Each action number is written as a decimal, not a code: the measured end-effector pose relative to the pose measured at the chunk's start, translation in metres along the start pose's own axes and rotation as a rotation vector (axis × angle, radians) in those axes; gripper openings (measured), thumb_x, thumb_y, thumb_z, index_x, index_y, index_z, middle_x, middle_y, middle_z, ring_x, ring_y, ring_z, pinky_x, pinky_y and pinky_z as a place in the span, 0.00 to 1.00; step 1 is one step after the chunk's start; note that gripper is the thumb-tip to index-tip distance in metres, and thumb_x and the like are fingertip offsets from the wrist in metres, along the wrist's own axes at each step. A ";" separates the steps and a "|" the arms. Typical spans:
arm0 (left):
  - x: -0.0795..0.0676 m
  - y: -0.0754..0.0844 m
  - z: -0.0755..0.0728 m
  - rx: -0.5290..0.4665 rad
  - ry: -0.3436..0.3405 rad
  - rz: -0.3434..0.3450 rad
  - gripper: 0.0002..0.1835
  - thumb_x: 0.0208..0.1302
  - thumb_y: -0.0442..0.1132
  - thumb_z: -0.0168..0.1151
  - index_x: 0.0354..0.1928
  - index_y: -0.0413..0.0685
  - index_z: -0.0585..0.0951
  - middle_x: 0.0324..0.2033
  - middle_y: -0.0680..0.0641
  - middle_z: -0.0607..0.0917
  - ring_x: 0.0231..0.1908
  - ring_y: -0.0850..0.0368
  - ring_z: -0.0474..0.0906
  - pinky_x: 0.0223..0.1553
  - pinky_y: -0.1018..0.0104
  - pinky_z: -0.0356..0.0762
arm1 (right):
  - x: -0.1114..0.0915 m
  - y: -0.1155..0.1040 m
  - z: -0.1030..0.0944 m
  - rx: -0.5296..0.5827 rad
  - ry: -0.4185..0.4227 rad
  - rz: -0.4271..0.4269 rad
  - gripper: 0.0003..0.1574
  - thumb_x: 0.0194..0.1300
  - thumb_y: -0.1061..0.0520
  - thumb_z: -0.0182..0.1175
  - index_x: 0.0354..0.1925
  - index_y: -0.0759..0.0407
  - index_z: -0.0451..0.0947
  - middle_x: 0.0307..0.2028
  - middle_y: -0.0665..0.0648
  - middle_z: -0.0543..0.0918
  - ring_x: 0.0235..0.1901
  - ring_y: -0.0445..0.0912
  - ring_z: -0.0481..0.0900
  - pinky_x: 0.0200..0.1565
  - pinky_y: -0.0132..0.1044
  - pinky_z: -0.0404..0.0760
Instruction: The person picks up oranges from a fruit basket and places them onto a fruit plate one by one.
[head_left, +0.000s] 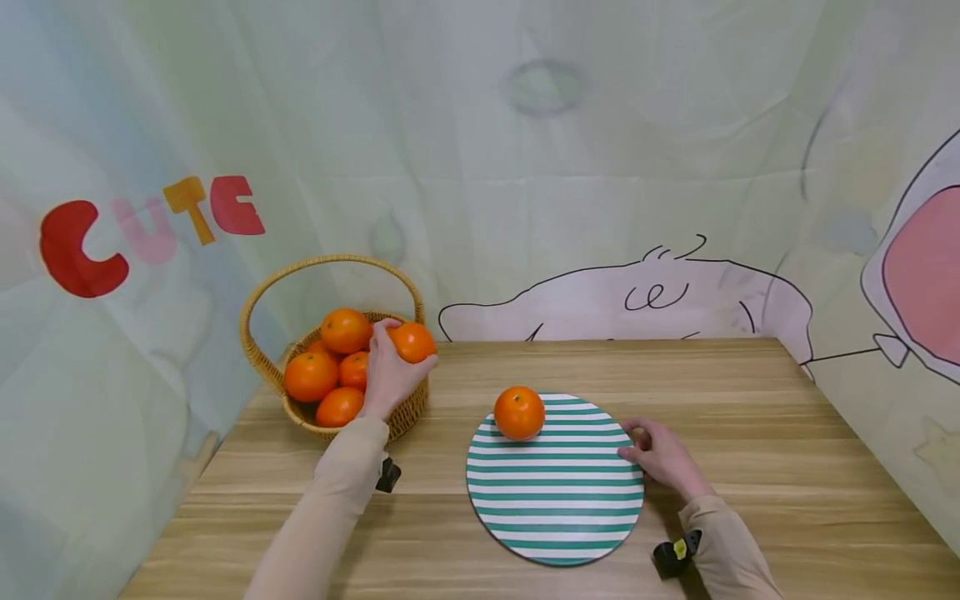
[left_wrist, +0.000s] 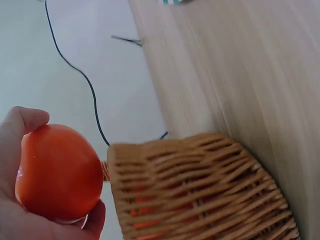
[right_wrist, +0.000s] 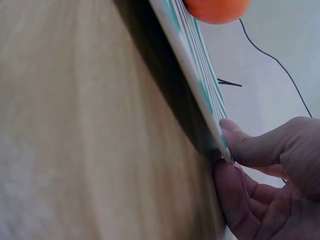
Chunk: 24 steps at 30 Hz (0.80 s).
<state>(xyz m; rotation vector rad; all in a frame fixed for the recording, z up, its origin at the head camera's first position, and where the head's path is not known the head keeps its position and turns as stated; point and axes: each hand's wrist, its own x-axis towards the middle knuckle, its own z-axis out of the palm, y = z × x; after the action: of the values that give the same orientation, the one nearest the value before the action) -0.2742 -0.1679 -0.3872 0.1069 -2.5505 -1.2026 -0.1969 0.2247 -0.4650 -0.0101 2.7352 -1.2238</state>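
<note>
My left hand [head_left: 392,375] grips an orange [head_left: 415,342] between thumb and fingers at the right rim of a wicker basket [head_left: 411,410]. In the left wrist view that orange [left_wrist: 60,172] is held beside the basket's woven wall [left_wrist: 200,175]. Several more oranges [head_left: 311,377] fill the basket. On a round board with green and white stripes [head_left: 558,492], a single orange [head_left: 519,413] sits near the far left edge. The right hand [head_left: 663,454] pinches the board's right edge, thumb on top and fingers beneath, as the right wrist view shows.
The wooden table [head_left: 720,392] carries the basket at the left and the striped board in the middle. An arched handle [head_left: 333,258] rises over the basket. Behind the table hangs a printed curtain [head_left: 465,167].
</note>
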 end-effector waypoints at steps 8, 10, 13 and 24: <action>-0.019 0.009 0.007 0.041 -0.044 0.046 0.42 0.53 0.46 0.71 0.66 0.52 0.59 0.61 0.36 0.68 0.53 0.35 0.76 0.55 0.41 0.76 | 0.000 -0.001 -0.001 -0.003 0.000 0.012 0.24 0.67 0.62 0.64 0.59 0.65 0.74 0.31 0.57 0.72 0.29 0.47 0.71 0.28 0.36 0.75; -0.024 0.011 0.008 0.038 -0.061 0.051 0.41 0.53 0.46 0.70 0.66 0.53 0.59 0.60 0.36 0.67 0.53 0.36 0.75 0.55 0.41 0.76 | 0.000 -0.001 0.000 -0.001 -0.001 0.012 0.24 0.66 0.62 0.64 0.59 0.65 0.74 0.31 0.57 0.72 0.29 0.47 0.71 0.28 0.36 0.75; -0.030 0.013 0.010 0.026 -0.090 0.061 0.41 0.53 0.45 0.70 0.66 0.54 0.59 0.61 0.36 0.67 0.53 0.36 0.75 0.56 0.41 0.76 | 0.000 0.000 0.000 0.001 -0.001 0.009 0.24 0.66 0.62 0.64 0.59 0.65 0.74 0.31 0.57 0.72 0.30 0.47 0.71 0.28 0.37 0.75; -0.054 0.019 0.015 -0.036 -0.177 0.094 0.38 0.58 0.46 0.70 0.67 0.54 0.60 0.61 0.39 0.67 0.55 0.39 0.75 0.58 0.42 0.76 | 0.000 0.000 0.000 -0.004 -0.002 0.001 0.23 0.67 0.62 0.64 0.58 0.65 0.75 0.30 0.57 0.71 0.29 0.47 0.70 0.27 0.36 0.75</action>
<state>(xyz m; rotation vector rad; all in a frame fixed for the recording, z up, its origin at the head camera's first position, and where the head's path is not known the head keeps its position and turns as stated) -0.2264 -0.1334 -0.3950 -0.1322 -2.6482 -1.2722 -0.1964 0.2244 -0.4646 -0.0107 2.7357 -1.2180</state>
